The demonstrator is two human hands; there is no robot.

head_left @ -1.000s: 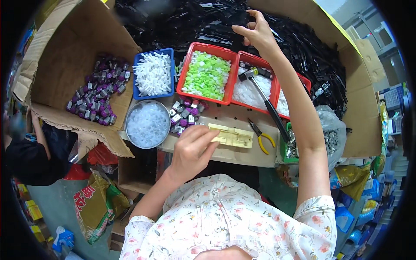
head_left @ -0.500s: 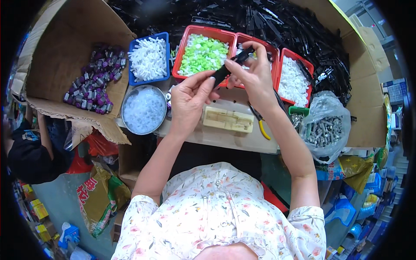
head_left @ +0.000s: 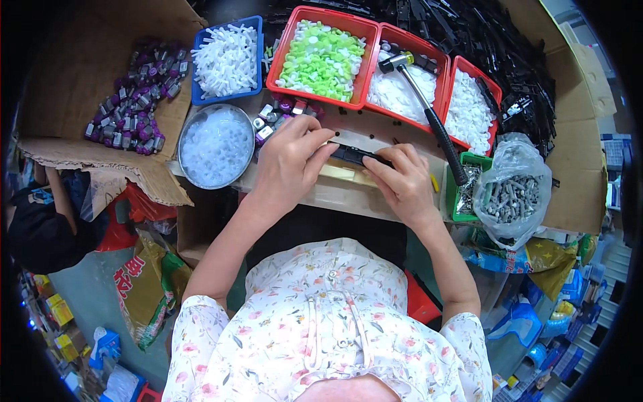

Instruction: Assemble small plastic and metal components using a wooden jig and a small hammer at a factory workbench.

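At the centre of the table (head_left: pixel 372 125), a slim black part (head_left: pixel 353 155) lay across the far edge of a pale yellow block (head_left: pixel 347 173); whether it was seated there could not be told. The left hand (head_left: pixel 291 159) pinched its left end between thumb and fingers, and the right hand (head_left: pixel 403 179) gripped its right end.

Taking the block as the clock's centre, a round bowl (head_left: pixel 211 185) of translucent pieces stood between nine and ten, and a blue tray (head_left: pixel 259 53) of white sticks between ten and eleven. A red tray (head_left: pixel 315 95) of green and white pieces stood just before twelve. A hammer (head_left: pixel 439 127) lay toward two. At three, a green tray (head_left: pixel 477 160) adjoined a clear plastic bag (head_left: pixel 514 151) of grey parts.

Beyond the trays, from twelve to two, black parts (head_left: pixel 462 27) were heaped. In the room, a person in dark clothing (head_left: pixel 47 231) was noted near nine, a gold and green sack (head_left: pixel 144 288) on the floor (head_left: pixel 87 295) at eight, and blue packages (head_left: pixel 519 321) at four.
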